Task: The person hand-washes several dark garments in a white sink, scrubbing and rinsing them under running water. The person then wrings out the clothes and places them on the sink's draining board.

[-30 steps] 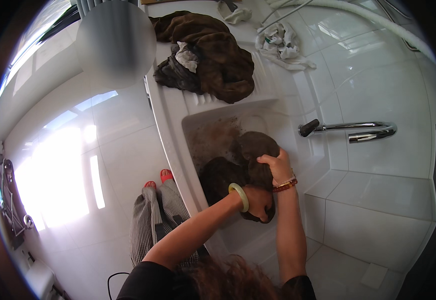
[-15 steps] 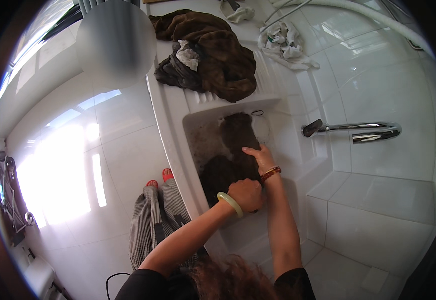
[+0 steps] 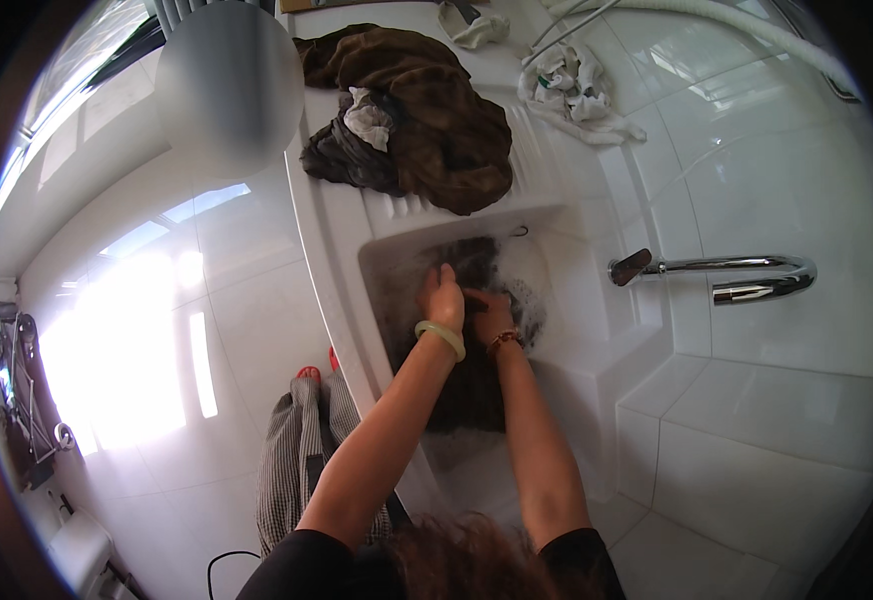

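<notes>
A dark brown cloth (image 3: pixel 462 395) lies wet in the murky, sudsy water of the white sink basin (image 3: pixel 365 290). My left hand (image 3: pixel 441 299), with a pale bangle at the wrist, is closed at the cloth's far part; its fingertips are partly hidden. Close beside it on the right, my right hand (image 3: pixel 490 316), wearing a reddish beaded bracelet, grips the same cloth with bent fingers. Foam (image 3: pixel 528 308) has gathered to the right of that hand.
On the ribbed drainboard beyond the basin lies a heap of brown cloth (image 3: pixel 447 120) with grey and white pieces. White cloths (image 3: pixel 572 90) sit at the back right. A chrome faucet (image 3: pixel 737 264) juts out from the right. A blurred grey object (image 3: pixel 227 90) hangs at upper left.
Both hands have moved inside the basin: the left up and left, the right slightly left, so they are now side by side. The cloth has shifted and foam has appeared at the right.
</notes>
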A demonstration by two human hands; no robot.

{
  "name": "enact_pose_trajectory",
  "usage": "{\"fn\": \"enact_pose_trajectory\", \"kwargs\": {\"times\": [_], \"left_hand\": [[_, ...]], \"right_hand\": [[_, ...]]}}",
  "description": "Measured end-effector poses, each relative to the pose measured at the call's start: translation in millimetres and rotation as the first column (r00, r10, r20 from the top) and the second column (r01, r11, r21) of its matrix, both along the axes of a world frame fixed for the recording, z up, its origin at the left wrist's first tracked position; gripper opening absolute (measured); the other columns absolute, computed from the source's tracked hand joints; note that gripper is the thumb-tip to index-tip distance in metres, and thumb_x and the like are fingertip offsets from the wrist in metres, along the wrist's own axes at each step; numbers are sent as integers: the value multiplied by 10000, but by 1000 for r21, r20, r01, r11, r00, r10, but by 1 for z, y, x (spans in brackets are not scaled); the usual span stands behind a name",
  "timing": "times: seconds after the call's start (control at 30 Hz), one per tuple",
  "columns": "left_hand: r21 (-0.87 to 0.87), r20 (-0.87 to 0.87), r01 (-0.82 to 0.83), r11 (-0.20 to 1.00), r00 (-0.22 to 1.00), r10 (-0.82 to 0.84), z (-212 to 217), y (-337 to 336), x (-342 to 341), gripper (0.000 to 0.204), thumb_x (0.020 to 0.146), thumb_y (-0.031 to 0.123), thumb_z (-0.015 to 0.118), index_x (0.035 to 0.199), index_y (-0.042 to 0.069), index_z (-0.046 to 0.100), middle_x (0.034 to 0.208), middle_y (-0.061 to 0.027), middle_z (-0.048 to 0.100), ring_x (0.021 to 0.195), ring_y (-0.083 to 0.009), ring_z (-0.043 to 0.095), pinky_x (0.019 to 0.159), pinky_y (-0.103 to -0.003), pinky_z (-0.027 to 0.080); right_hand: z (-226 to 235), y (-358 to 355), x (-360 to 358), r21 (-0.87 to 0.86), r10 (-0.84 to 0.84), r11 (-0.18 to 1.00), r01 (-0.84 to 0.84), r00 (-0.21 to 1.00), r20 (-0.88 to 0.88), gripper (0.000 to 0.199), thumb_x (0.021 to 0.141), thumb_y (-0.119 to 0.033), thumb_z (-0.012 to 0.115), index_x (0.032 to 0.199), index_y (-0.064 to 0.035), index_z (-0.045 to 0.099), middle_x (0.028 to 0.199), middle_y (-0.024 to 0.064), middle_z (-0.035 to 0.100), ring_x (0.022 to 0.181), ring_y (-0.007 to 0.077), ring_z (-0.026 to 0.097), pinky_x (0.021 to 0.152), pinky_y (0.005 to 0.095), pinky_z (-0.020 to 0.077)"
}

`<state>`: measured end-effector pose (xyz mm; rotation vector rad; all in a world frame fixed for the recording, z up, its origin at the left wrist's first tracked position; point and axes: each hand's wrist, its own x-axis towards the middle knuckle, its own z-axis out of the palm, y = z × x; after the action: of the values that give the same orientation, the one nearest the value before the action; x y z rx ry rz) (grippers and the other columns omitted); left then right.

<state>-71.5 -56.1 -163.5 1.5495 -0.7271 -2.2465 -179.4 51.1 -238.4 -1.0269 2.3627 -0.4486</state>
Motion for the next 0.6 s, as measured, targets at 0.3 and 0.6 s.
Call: {"fn": "enact_pose_trajectory", "kwargs": {"times": [0.3, 0.6], "left_hand": [[469, -545, -8, 883, 784, 297, 20, 8, 2, 813, 1000, 715, 332, 1639, 248, 149, 1554, -100, 419, 1393, -310, 429, 1148, -436, 364], [436, -755, 0, 900, 545, 365, 49, 20, 13, 721, 987, 660, 454, 1605, 404, 184, 1552, -108, 334, 1399, -371, 433, 1012, -495, 504]], "right_hand": [[147, 14, 120, -490, -287, 861, 134, 924, -253, 485, 863, 128, 493, 1194, -116, 750, 1304, 131, 644, 1165, 332, 615, 973, 448, 513], [203, 29, 188, -548, -141, 813, -195, 848, -511, 352, 879, -24, 564, 1166, -81, 761, 1097, 76, 708, 930, 301, 624, 820, 393, 537]]}}
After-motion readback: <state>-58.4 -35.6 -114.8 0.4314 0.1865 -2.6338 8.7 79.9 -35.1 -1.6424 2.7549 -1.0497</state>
